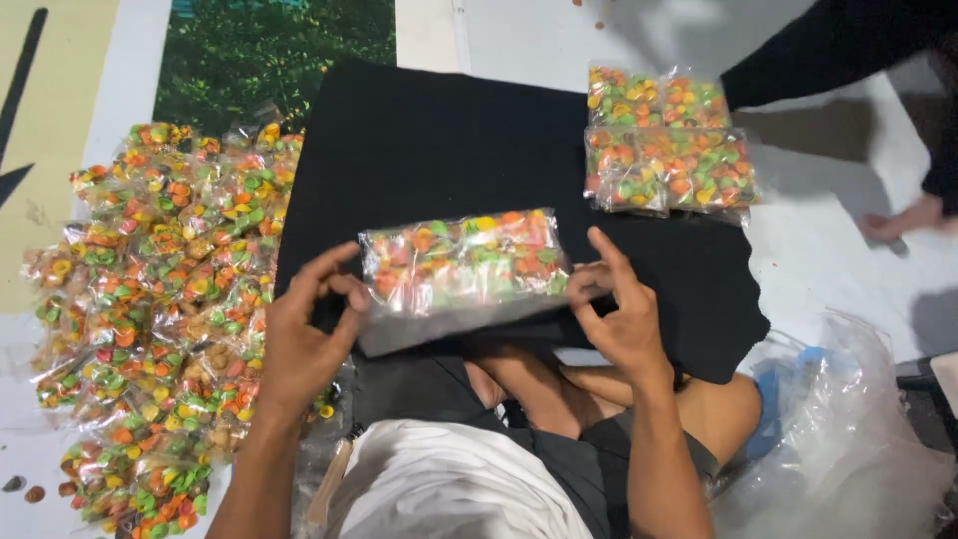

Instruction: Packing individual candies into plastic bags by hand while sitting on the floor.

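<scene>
Clear candy packet (461, 265), lengthwise left-right, level

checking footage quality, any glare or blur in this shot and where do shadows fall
Head view: glare streaks the clear packet of coloured candies held between left hand and right hand, washing out its lower part; another person's hand at the right edge is motion-blurred; soft shadows of the black sleeve fall on the white floor; the black cloth shows almost no detail.

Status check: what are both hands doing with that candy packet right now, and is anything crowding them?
Left hand and right hand grip opposite ends of the clear candy packet. Packet held over black cloth. Packet pile at left, finished stack beyond; another person's hand stays apart.
</scene>
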